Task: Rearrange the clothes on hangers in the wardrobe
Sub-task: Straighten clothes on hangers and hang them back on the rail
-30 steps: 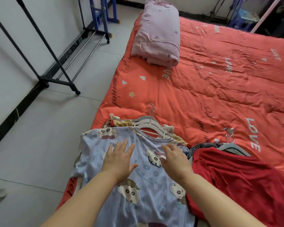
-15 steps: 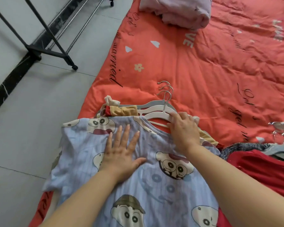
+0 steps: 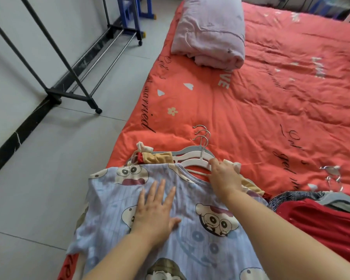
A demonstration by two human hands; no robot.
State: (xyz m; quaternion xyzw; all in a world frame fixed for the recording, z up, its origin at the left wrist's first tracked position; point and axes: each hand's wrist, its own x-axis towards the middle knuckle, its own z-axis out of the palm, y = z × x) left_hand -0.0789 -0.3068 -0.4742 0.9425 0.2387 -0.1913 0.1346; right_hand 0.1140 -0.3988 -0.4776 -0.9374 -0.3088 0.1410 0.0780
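Right hand pinches the top white hanger at the collar. Left hand lies spread flat on the cartoon shirt, on the bed. Hooks (3 stacked) point away, just beyond the right hand, the nearer one.

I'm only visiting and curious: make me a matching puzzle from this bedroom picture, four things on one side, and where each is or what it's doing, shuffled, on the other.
1 left hand
2 right hand
3 pink quilt
4 red garment

A folded at the bed's far end
B holds a white hanger
C flat on the cartoon shirt
D right of the cartoon shirt

Pairs: 1-C, 2-B, 3-A, 4-D
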